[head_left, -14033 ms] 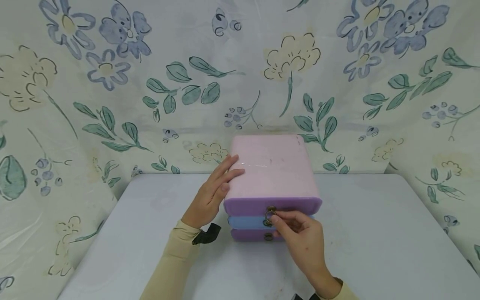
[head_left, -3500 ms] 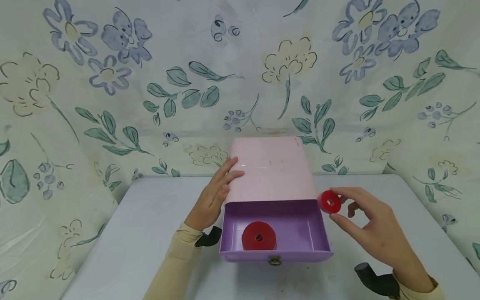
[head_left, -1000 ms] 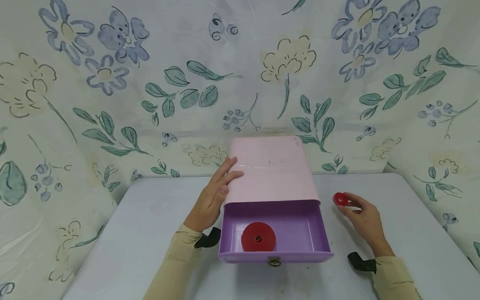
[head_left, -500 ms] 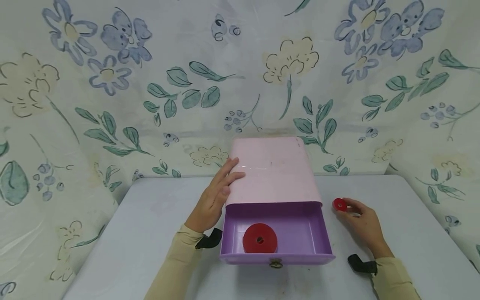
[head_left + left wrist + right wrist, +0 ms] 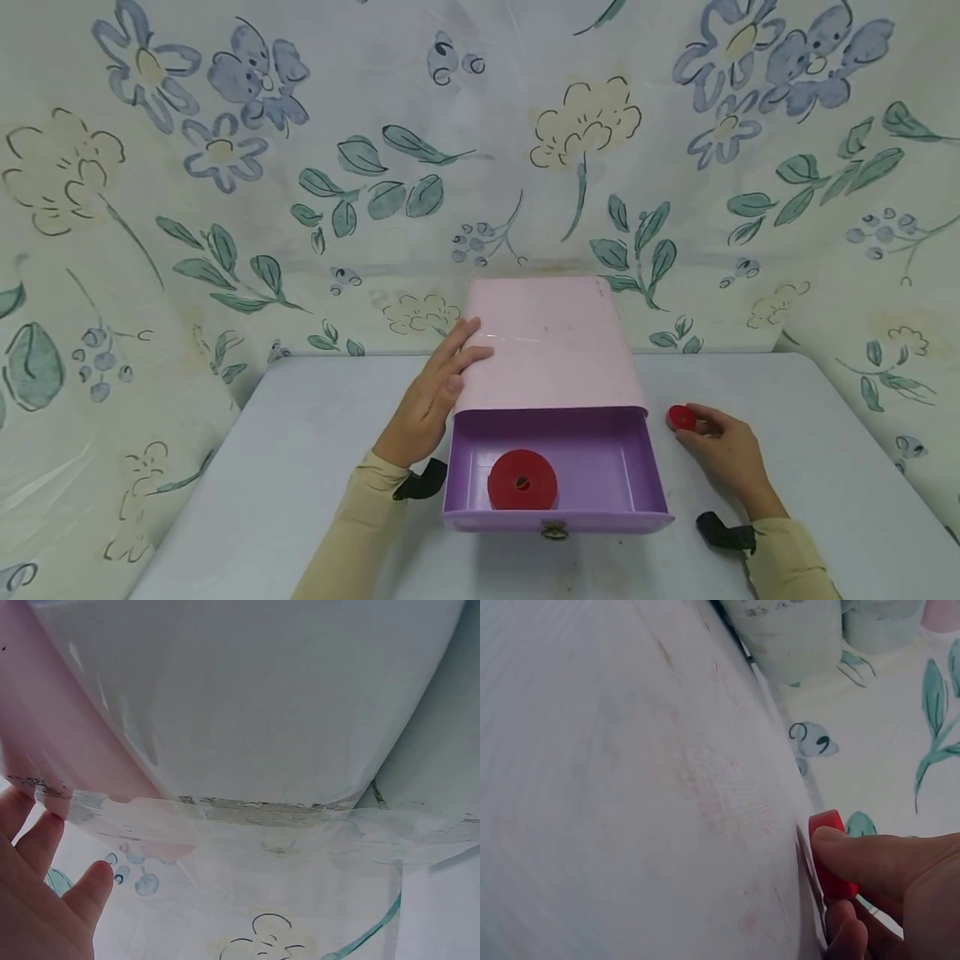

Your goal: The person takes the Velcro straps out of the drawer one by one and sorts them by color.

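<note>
My left hand (image 5: 418, 408) rests with extended fingers against the left side of a pink box of drawers (image 5: 551, 350); its fingers (image 5: 45, 840) show beside the pink wall in the left wrist view. The purple top drawer (image 5: 607, 462) is pulled out and holds a large red disc (image 5: 517, 500) with a centre hole, lying near the front left. To the right of the box, my right hand (image 5: 731, 454) pinches a small, thick red ring (image 5: 680, 417) between thumb and fingers. In the right wrist view the red ring (image 5: 829, 874) stands close over the white tabletop.
The white table (image 5: 300, 467) reaches to a flower-printed sheet (image 5: 480, 167) behind and at both sides. A small brass pull (image 5: 555, 530) sits on the drawer's front. Black wrist mounts (image 5: 726, 532) stick out from both sleeves.
The top drawer, shut at first with my right hand on its pull, is now open. My right hand has carried the small red ring rightward, then lowered it toward the table. My left hand stays.
</note>
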Motion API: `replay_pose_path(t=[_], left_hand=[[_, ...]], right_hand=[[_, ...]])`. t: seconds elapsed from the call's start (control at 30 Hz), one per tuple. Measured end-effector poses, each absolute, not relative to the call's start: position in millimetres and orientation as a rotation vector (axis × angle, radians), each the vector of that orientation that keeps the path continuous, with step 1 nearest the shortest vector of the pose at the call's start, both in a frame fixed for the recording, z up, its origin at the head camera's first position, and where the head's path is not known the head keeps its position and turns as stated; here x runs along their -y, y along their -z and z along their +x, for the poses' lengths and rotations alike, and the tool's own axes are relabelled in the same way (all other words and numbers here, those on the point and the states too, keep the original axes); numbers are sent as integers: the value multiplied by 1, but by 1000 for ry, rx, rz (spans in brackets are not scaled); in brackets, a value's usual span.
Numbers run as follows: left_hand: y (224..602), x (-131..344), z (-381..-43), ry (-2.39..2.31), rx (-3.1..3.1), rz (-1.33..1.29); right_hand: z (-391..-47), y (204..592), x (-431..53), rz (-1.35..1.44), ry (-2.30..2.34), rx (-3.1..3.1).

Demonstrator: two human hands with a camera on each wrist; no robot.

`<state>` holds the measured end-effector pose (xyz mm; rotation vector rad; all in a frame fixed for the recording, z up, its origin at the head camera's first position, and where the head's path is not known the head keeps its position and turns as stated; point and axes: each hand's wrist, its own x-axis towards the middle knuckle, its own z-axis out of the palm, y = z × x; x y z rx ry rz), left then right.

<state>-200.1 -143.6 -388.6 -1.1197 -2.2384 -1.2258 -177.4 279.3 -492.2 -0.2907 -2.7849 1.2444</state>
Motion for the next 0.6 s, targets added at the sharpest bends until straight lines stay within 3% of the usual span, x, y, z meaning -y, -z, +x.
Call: replay_pose_path(t=[0.6], left_hand=[[388, 144, -199, 1209, 2237, -1120]], right_hand=[[-177, 489, -276, -293, -1178, 2800]])
